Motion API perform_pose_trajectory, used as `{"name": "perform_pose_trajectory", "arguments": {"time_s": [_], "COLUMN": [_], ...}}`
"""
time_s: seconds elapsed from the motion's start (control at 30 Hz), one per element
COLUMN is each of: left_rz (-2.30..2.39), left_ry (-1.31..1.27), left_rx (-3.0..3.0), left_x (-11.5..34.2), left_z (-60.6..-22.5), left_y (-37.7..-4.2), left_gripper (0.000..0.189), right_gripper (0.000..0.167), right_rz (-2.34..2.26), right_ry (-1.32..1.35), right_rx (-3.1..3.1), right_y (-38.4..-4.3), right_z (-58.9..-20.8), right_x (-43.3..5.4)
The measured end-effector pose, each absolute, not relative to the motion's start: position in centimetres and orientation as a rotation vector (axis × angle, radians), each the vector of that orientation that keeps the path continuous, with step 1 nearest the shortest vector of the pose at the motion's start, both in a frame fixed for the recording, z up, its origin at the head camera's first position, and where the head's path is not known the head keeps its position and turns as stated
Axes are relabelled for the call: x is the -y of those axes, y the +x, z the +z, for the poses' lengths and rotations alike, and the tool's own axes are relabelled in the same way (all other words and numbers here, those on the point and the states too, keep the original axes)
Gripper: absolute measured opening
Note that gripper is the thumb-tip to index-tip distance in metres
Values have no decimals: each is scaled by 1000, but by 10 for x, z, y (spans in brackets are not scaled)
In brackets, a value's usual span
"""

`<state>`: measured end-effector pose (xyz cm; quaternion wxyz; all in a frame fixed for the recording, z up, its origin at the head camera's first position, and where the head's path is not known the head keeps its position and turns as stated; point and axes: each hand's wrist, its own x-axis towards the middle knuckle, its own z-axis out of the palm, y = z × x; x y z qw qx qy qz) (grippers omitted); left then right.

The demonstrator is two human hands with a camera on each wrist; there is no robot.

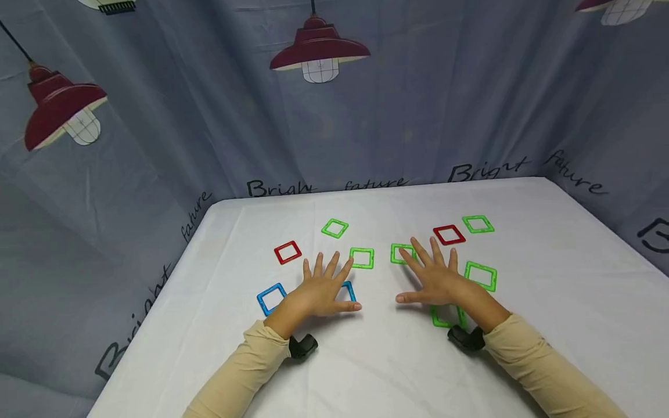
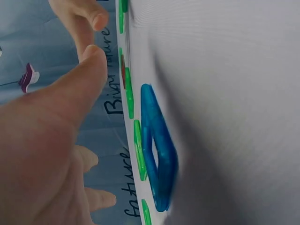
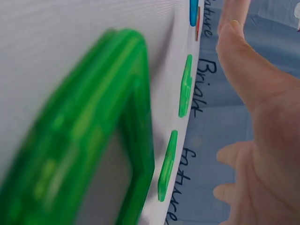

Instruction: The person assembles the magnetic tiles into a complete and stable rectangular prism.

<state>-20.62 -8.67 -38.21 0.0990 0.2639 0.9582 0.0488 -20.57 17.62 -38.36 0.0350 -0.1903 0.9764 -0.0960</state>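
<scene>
Both hands hover palm-down over a white table with fingers spread, holding nothing. The left hand [image 1: 321,290] is above a blue square frame [image 1: 348,288], which it partly covers; another blue square frame [image 1: 271,299] lies by its wrist. That covered blue frame [image 2: 159,150] shows whole in the left wrist view. My right hand [image 1: 436,281] is over the right group, its fingertips overlapping a green square frame [image 1: 393,253]. Below its wrist lies a green square frame [image 1: 441,324], large and close in the right wrist view. Beside the forearm is another green square frame [image 1: 493,280].
Farther back lie a red frame [image 1: 288,252], a green frame [image 1: 334,228], a green frame [image 1: 372,258], a red frame [image 1: 449,234] and a green frame [image 1: 478,224]. A grey curtain [image 1: 407,116] with printed lamps hangs behind the white table [image 1: 366,371].
</scene>
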Motion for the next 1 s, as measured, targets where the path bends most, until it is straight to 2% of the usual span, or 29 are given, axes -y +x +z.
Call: {"name": "perform_pose_trajectory", "arguments": {"time_s": [0.3,0.57,1.0], "left_rz": [107,34,28], "left_ry": [826,847,856], "left_rx": [-2808,-2786,-2772], "left_x": [88,87,87], "left_z": [-382,-382,-381], "left_y": [-206,-205,-206], "left_gripper": [90,78,71], "right_gripper": [103,91,71], "right_rz": [-233,-177,-3], "right_ry": [-609,-575,-525], "right_rx": [-2865,-2728,-2731], "right_y": [-200,-191,-191], "right_z": [-373,-354,-354], "right_x": [-178,-186,-192]}}
